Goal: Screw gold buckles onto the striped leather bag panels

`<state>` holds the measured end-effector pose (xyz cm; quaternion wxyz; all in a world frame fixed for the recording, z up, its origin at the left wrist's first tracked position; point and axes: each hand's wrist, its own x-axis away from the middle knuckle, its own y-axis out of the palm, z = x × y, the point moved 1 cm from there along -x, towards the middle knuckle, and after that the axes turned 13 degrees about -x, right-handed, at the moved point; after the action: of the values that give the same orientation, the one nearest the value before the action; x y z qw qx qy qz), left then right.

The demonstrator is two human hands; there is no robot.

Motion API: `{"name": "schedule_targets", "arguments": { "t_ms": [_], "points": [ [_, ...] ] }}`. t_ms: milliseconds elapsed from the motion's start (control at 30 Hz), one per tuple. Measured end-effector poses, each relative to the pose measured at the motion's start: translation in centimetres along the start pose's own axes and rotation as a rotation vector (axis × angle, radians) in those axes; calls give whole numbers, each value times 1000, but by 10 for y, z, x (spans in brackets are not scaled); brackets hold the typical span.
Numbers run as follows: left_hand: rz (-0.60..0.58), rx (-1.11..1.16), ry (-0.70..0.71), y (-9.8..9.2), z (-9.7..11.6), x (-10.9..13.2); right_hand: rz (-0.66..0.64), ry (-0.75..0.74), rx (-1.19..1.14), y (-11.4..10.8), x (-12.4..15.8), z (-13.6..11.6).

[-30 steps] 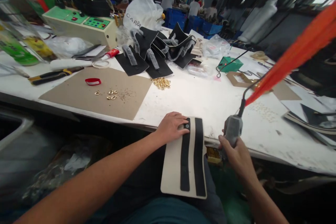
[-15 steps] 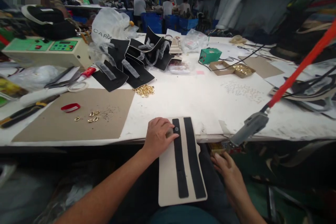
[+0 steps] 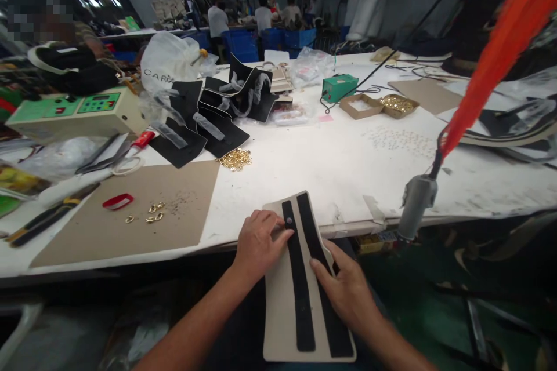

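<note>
A beige panel (image 3: 278,319) with two black strips lies over my lap, its far end against the table edge. Near the top of the left-hand black strip (image 3: 300,295) sits a small round metal snap (image 3: 289,221). My left hand (image 3: 260,243) grips the panel's upper left side, thumb and fingertips at the strip beside the snap. My right hand (image 3: 346,281) holds the panel's right edge, thumb on top by the other black strip (image 3: 333,313) and fingers underneath, out of sight. A grey tool (image 3: 418,206) hangs from a frayed orange cord to the right, apart from my hands.
The white table (image 3: 287,168) bears black flap pieces (image 3: 221,127), gold hardware (image 3: 235,159), a brown board (image 3: 174,237) with clasps, a green box (image 3: 339,88) and a cardboard tray (image 3: 395,105). A control machine (image 3: 78,116) stands left. People sit at the back.
My right hand has come up from beside my leg and taken hold of the panel's right edge. The hanging tool has swung more upright. The view has tilted slightly.
</note>
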<state>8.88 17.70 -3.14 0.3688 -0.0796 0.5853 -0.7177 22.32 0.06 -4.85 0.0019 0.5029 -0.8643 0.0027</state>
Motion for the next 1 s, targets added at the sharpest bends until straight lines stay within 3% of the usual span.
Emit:
{"name": "schedule_targets", "arguments": {
  "t_ms": [100,267,400,533,633,733,833,1000],
  "points": [
    [-119,223,-173,-15,4,7,-116,-183,240,14,0,-12],
    [-251,542,-388,-35,18,17,-293,-174,548,38,-1,-35],
    [-210,655,-534,-32,19,19,-320,-174,537,47,0,-44],
    [-161,911,-718,-24,15,24,-344,-232,289,41,-2,-44],
    [-107,1029,-784,-27,15,30,-222,-337,121,33,-14,-45],
    [-24,1073,-786,-39,17,37,-89,-418,128,32,-29,-56],
    [142,1116,-831,-53,22,45,-86,-491,143,37,-33,-77],
    [438,1460,-1033,-81,25,58,-66,-647,294,33,-22,-103]
  ]
}}
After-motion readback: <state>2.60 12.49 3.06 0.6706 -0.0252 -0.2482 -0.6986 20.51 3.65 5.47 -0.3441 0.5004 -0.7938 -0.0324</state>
